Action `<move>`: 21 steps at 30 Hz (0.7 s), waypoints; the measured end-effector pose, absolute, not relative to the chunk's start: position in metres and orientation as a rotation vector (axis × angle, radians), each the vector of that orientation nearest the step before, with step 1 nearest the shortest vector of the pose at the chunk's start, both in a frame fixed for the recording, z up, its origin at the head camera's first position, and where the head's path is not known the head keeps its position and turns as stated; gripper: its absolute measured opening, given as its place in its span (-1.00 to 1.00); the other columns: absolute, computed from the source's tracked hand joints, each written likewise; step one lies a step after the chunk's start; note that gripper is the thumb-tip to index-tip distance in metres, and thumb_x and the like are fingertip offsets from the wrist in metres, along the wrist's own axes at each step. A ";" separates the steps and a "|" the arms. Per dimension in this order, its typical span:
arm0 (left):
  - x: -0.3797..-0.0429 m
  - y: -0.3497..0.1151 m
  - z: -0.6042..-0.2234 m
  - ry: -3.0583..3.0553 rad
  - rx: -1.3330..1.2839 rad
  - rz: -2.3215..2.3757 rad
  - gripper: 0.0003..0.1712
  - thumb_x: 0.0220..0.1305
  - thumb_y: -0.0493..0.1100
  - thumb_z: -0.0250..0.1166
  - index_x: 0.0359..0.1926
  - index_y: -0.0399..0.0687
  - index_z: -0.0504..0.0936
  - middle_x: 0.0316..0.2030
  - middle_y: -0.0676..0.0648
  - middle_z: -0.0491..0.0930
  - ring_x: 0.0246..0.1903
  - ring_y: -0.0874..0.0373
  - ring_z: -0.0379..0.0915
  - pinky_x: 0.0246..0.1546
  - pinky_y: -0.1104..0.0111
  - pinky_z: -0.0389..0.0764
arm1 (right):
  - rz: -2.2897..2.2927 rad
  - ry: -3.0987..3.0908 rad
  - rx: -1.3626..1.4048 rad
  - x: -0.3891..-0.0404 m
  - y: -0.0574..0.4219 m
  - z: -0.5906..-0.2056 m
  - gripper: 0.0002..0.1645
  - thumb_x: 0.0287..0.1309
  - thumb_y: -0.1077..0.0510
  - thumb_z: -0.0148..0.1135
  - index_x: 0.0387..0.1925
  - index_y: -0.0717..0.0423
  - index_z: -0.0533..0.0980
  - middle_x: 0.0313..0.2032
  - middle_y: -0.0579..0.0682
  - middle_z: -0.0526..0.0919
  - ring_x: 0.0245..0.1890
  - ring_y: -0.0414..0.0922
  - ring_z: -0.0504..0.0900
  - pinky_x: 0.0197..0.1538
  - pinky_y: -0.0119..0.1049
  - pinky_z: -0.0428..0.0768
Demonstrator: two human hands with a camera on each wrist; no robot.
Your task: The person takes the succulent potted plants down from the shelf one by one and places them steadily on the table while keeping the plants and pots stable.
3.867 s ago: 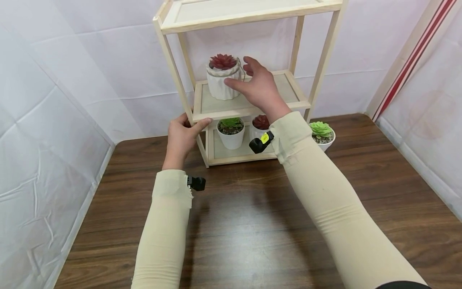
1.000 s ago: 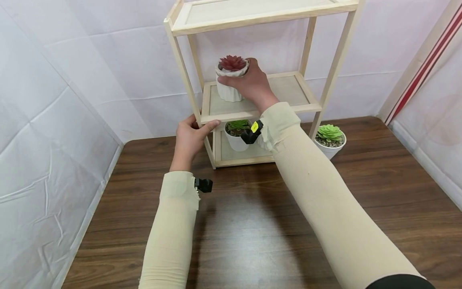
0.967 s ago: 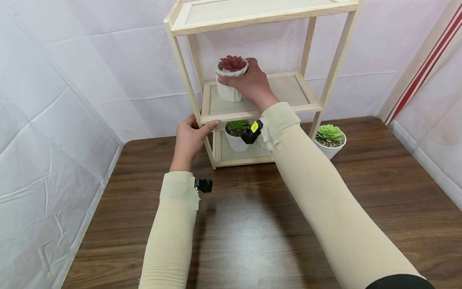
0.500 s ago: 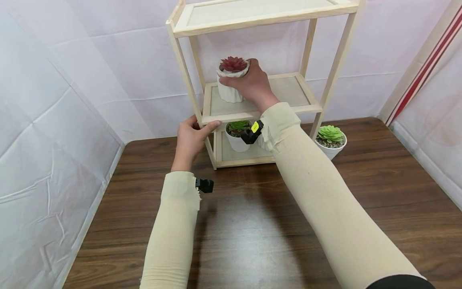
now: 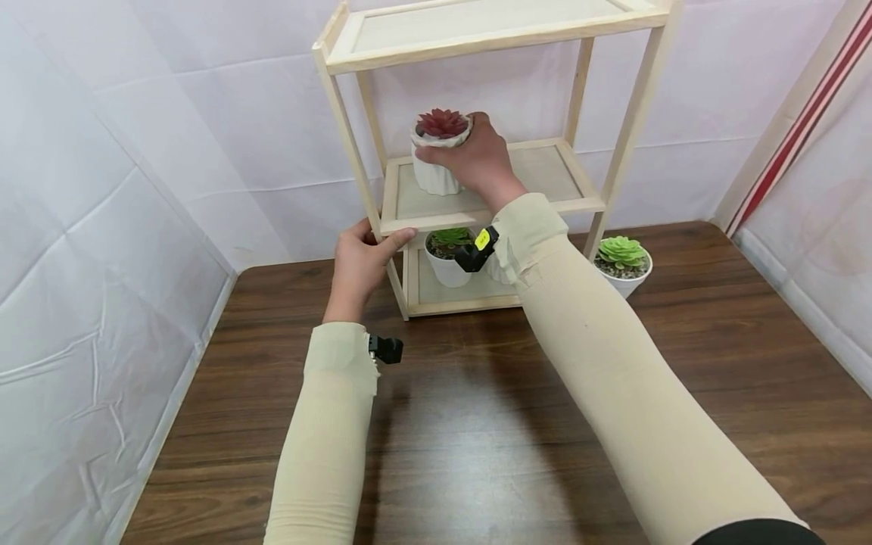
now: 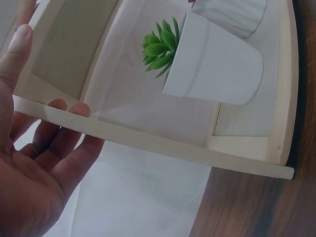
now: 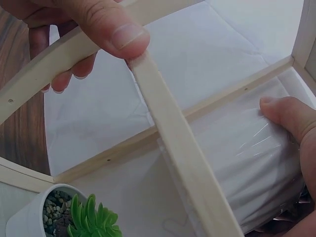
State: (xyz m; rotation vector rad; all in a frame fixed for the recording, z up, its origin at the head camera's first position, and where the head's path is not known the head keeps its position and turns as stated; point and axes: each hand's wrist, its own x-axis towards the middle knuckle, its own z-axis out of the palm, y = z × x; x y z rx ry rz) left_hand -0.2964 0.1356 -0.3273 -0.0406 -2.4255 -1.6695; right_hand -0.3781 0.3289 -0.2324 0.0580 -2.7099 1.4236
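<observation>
A light wooden three-tier shelf [image 5: 493,47] stands at the back of the table. On its middle tier is a white ribbed pot [image 5: 434,175] with a red succulent [image 5: 441,123]. My right hand [image 5: 485,163] grips this pot from the right, thumb across its front. In the right wrist view, a glossy clear wrap shows on the ribbed pot [image 7: 252,163] by my thumb. My left hand [image 5: 359,257] holds the shelf's left front post at the middle tier, thumb on the front rail. The left wrist view shows its fingers [image 6: 74,163] curled around the post.
A white pot [image 5: 450,271] with a green succulent stands on the bottom tier; beside it, another white pot [image 6: 237,15] is mostly hidden by my right wrist in the head view. One more potted green succulent [image 5: 623,265] stands on the wooden table [image 5: 450,424], right of the shelf.
About four seconds ago my right hand was spread beside the ribbed pot; now it grips it. In the last second both hands and the pot have hardly moved.
</observation>
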 end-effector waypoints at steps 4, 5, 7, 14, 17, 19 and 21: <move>-0.299 0.134 -0.328 -2.425 -0.044 -1.670 -0.28 -0.10 0.43 0.40 -0.09 0.02 0.64 -0.44 -0.02 0.51 -0.40 0.15 0.42 -0.44 0.32 0.49 | 1.404 -2.711 0.051 -0.379 0.329 -0.232 0.24 -0.20 -0.42 0.45 0.41 -0.01 0.11 0.33 -0.01 0.38 0.31 -0.15 0.36 0.30 -0.30 0.38; -0.299 0.134 -0.328 -2.425 -0.045 -1.670 -0.28 -0.10 0.43 0.40 -0.09 0.01 0.64 -0.44 -0.02 0.52 -0.40 0.15 0.42 -0.43 0.32 0.49 | 1.404 -2.710 0.050 -0.379 0.330 -0.232 0.24 -0.20 -0.42 0.45 0.41 -0.01 0.11 0.33 -0.01 0.38 0.31 -0.15 0.36 0.30 -0.30 0.38; -0.300 0.133 -0.328 -2.426 -0.048 -1.675 -0.28 -0.10 0.43 0.40 -0.10 0.01 0.64 -0.44 -0.02 0.52 -0.40 0.15 0.42 -0.43 0.32 0.48 | 1.402 -2.712 0.044 -0.378 0.330 -0.232 0.24 -0.21 -0.41 0.46 0.41 -0.01 0.11 0.33 -0.01 0.38 0.31 -0.15 0.36 0.30 -0.30 0.38; -0.302 0.132 -0.328 -2.423 -0.049 -1.688 -0.26 -0.10 0.43 0.39 -0.06 0.01 0.64 -0.41 -0.03 0.53 -0.37 0.14 0.44 -0.41 0.33 0.49 | 1.376 -2.728 0.033 -0.378 0.334 -0.231 0.25 -0.20 -0.42 0.45 0.42 -0.03 0.10 0.34 -0.01 0.36 0.33 -0.14 0.33 0.31 -0.29 0.37; -0.302 0.132 -0.327 -2.427 -0.045 -1.694 -0.25 -0.10 0.43 0.39 -0.04 0.01 0.64 -0.39 -0.04 0.53 -0.34 0.12 0.46 -0.39 0.30 0.50 | 1.362 -2.732 0.029 -0.377 0.336 -0.231 0.25 -0.21 -0.43 0.45 0.42 -0.02 0.11 0.34 0.00 0.37 0.32 -0.14 0.34 0.31 -0.30 0.37; -0.303 0.132 -0.327 -2.428 -0.042 -1.703 -0.24 -0.11 0.43 0.40 -0.02 0.02 0.63 -0.37 -0.04 0.54 -0.31 0.09 0.48 -0.34 0.27 0.53 | 1.365 -2.731 0.031 -0.376 0.337 -0.230 0.24 -0.21 -0.42 0.45 0.41 -0.02 0.12 0.33 -0.01 0.38 0.32 -0.14 0.35 0.30 -0.30 0.38; -0.303 0.131 -0.327 -2.427 -0.036 -1.710 -0.23 -0.12 0.43 0.40 -0.01 0.02 0.63 -0.35 -0.04 0.55 -0.28 0.07 0.50 -0.30 0.23 0.55 | 1.373 -2.727 0.040 -0.375 0.337 -0.229 0.24 -0.21 -0.41 0.46 0.41 -0.02 0.13 0.32 -0.02 0.38 0.31 -0.15 0.35 0.29 -0.30 0.38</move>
